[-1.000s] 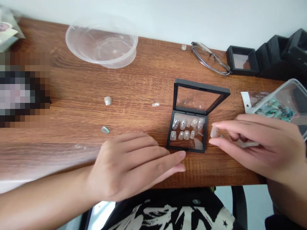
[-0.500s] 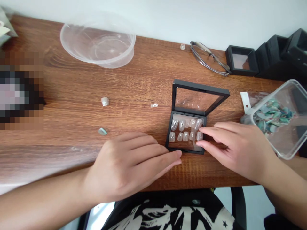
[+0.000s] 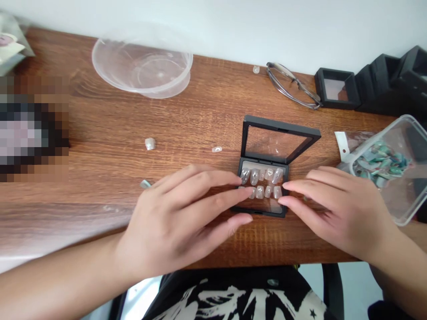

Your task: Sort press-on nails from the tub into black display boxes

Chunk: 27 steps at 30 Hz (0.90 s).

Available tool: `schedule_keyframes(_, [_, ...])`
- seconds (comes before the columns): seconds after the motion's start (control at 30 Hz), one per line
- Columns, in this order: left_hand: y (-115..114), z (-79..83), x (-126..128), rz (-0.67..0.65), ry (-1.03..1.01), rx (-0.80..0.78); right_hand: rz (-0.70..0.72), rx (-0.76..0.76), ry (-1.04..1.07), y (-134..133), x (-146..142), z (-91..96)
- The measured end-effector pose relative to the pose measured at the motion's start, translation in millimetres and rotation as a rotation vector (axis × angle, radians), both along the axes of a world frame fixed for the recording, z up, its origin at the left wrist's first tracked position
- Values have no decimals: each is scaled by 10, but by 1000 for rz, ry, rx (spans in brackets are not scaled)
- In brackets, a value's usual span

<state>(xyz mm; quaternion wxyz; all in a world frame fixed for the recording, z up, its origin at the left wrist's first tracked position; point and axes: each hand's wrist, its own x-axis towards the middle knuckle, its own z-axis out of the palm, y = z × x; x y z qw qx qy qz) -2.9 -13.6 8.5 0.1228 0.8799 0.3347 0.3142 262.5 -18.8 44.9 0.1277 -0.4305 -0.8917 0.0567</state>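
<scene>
A small black display box point(image 3: 279, 130) stands open on the wooden table point(image 3: 200, 115), its clear lid tilted up. Inside lie several pale false nails point(image 3: 263, 182) in two rows. My left hand point(image 3: 180, 218) reaches in from the left, its fingertips touching the box's left edge and the leftmost nails. My right hand point(image 3: 336, 209) rests at the box's right side, fingertips against its right edge by the last nail of the lower row. Neither hand holds anything.
Loose nails point(image 3: 150, 143) lie left of the box, one point(image 3: 216, 149) near it. A clear round bowl point(image 3: 142, 66) sits at the back, glasses point(image 3: 292, 85) and black boxes point(image 3: 336, 88) at back right. A clear tub of teal nails point(image 3: 383, 160) stands right.
My right hand carried a pale nail from the right into the box's lower row and let go. My left hand slid forward onto the box's left edge.
</scene>
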Motion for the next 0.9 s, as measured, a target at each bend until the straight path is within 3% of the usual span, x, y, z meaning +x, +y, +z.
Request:
schedule_keyframes(0.17, [31,-35,15,84,134,13,-190,165,195,-20,5,110])
schedule_keyframes(0.27, [52,-79,30,113,177,-42,-309,281,161,27,-54,81])
schedule_keyframes(0.33, [59,-112,39,71,176,-61,-338,280,104,71,-108,28])
schedule_keyframes(0.5, [53,-183,50,17,132,-97,-259,148,195,132,-155,-140])
schedule_keyframes(0.67, [62,-218,52,29,114,-109,-231,198,361,149,-123,-225])
schedule_keyframes(0.9, [70,-224,49,67,118,-97,-194,299,259,73,-124,-122])
